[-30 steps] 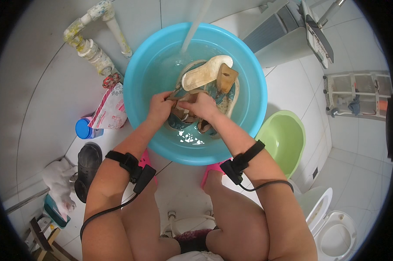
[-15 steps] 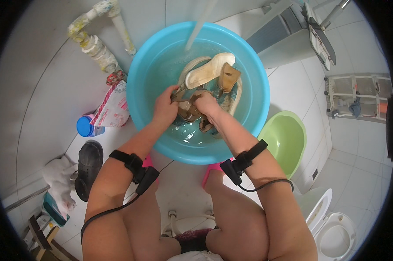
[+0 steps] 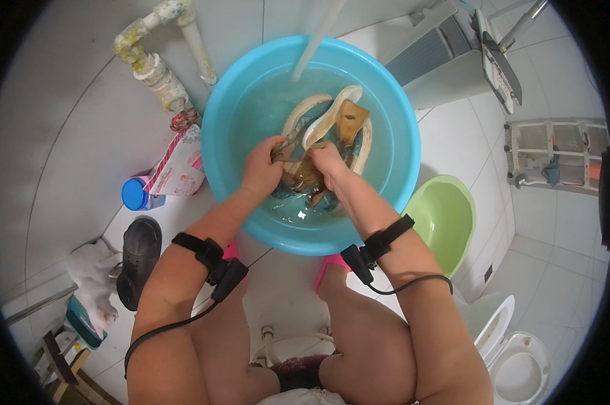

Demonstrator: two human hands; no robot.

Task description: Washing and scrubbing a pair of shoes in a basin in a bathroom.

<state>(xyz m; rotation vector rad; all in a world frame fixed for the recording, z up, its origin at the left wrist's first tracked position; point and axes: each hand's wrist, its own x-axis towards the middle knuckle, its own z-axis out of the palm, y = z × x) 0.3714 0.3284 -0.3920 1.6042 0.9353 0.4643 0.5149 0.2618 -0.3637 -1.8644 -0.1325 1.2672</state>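
A blue basin [image 3: 214,182] of water stands before me, with brown and tan shoes in it. My left hand [image 3: 264,165] is closed on the edge of a brown shoe [image 3: 306,177] near the basin's middle. Beside it, my right hand [image 3: 326,160] is closed on the same wet brown upper, its fingertips partly hidden. A pale insole [image 3: 335,115] lies tilted just beyond my right hand. Next to that, a tan shoe tongue [image 3: 350,123] with a small slot sticks up. Curved whitish soles [image 3: 364,145] show around them in the water.
A white pipe [image 3: 313,44] hangs over the basin's far side. Right of the basin are a green tub [image 3: 443,219] and a grey bin [image 3: 430,57]. On the left stand a printed bag [image 3: 182,165], a blue-lidded jar [image 3: 135,196] and a dark clog [image 3: 139,263].
The pale insole has tipped, so it looks narrower and more upright. Both hands have shifted slightly right, still gripping the shoe. The whole view has moved a little.
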